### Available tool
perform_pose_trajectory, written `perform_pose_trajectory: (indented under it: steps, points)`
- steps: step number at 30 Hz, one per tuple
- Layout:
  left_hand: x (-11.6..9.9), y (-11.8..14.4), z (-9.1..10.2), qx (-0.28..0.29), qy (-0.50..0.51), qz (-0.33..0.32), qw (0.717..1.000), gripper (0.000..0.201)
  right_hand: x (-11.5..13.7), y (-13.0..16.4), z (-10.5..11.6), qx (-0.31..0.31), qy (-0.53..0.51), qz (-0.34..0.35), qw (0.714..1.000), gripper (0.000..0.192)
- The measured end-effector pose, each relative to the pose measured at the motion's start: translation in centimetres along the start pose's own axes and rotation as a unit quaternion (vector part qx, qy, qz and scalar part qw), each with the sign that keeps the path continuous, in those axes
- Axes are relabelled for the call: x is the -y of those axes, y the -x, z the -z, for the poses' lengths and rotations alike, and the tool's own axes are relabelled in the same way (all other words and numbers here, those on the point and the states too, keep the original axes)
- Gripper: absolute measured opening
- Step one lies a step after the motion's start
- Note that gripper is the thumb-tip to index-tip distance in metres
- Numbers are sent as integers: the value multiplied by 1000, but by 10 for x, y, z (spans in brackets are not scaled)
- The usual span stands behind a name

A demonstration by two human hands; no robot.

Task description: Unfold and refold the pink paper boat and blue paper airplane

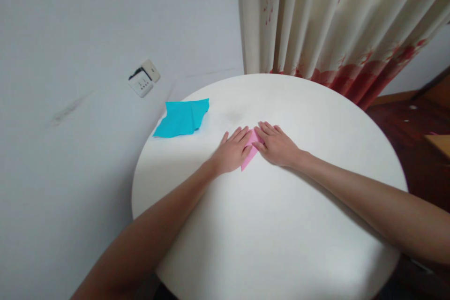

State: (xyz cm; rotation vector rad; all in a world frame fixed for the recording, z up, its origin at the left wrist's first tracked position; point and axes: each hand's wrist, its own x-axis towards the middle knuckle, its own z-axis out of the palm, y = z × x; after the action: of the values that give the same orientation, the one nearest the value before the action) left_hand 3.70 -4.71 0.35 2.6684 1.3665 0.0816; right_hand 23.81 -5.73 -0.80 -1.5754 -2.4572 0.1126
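Note:
A piece of pink folded paper (249, 153) lies flat on the white round table (267, 229), largely covered by my hands. My left hand (233, 151) rests palm down over its left side, fingers stretched out. On its right side lies my right hand (276, 145), also palm down with the fingers extended. Between the two hands a narrow strip of pink shows, and a pointed corner sticks out toward me. How the paper is folded underneath is hidden.
A creased sheet of blue paper (183, 118) lies at the table's far left edge, beside the wall. Wall sockets (142, 83) sit above it. A cream curtain (316, 18) with red flowers hangs behind the table.

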Motion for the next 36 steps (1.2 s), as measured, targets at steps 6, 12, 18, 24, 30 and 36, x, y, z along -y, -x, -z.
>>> perform_pose_trajectory:
  steps: [6, 12, 18, 24, 30, 36]
  points:
    - [1, 0, -1, 0, -3, 0, 1000, 57, 2, 1, 0, -3, 0, -2, 1000, 67]
    - [1, 0, -1, -2, -6, -2, 1000, 56, 1, 2, 0, -13, -6, -82, 997, 76]
    - [-2, 0, 2, 7, -6, -1, 1000, 56, -5, 1, 3, -23, -6, -155, 988, 82]
    - [-3, 0, 4, 12, -12, -1, 1000, 55, 1, -1, 7, -80, 11, -86, 993, 73]
    - [-3, 0, 3, 9, -6, 5, 1000, 56, 6, 1, 1, -30, 10, -12, 999, 64]
    - [-4, 0, 1, 3, -17, 3, 1000, 56, 2, 1, 1, -4, 6, -13, 1000, 63]
